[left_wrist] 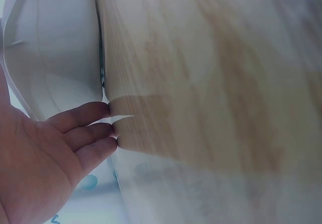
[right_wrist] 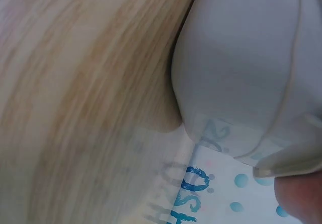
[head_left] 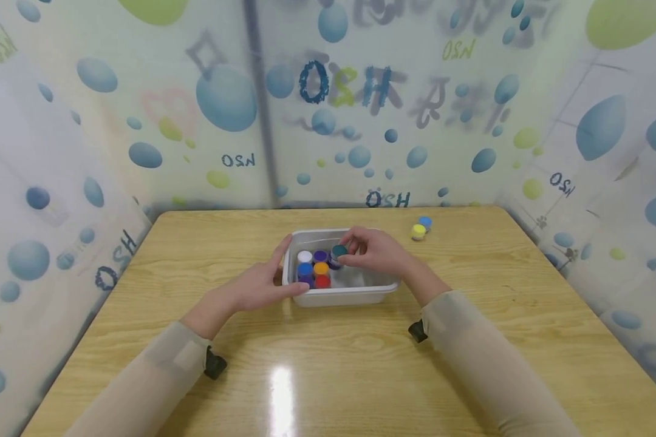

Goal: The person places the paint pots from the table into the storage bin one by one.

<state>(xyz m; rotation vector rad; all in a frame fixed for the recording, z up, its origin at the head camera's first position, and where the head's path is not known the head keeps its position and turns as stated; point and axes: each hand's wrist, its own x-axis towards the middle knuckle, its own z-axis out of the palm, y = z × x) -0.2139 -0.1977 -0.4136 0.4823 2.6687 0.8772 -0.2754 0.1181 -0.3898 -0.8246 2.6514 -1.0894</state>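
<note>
A white plastic bin [head_left: 343, 296] sits on the table, holding several small lidded jars at its left side. Inside are a white-lidded jar [head_left: 304, 257], an orange-lidded jar [head_left: 321, 269] and a red-lidded jar [head_left: 322, 281], with blue and purple lids among them. My right hand [head_left: 376, 250] reaches over the far rim and pinches a small jar with a dark green lid [head_left: 339, 250] beside the purple one. My left hand [head_left: 257, 285] rests against the bin's left end, thumb along the near rim. In the left wrist view, its other fingers [left_wrist: 88, 133] extend straight down toward the tabletop.
A yellow-lidded jar [head_left: 418, 231] and a blue-lidded jar [head_left: 425, 222] stand near the table's back right. The wooden table [head_left: 361, 370] meets patterned curtain walls [head_left: 328, 145] at the back and sides. Dark wrist straps show at both cuffs.
</note>
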